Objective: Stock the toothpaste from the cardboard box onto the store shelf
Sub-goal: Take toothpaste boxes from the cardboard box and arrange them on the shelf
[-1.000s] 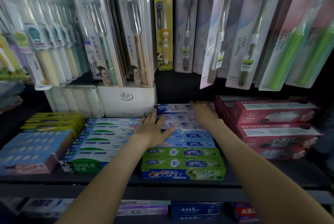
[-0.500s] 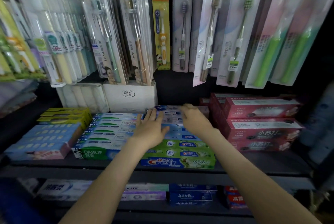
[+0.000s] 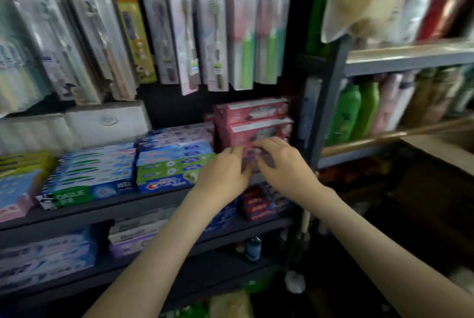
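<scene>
Both hands meet at the front of the dark metal store shelf. My left hand and right hand have their fingers curled round a blurred pink cardboard toothpaste carton, left fingers at its left end, right fingers over its top. It sits at the foot of a stack of matching pink cartons. Just left stands a blue-and-green toothpaste stack. Packaged toothbrushes hang behind.
</scene>
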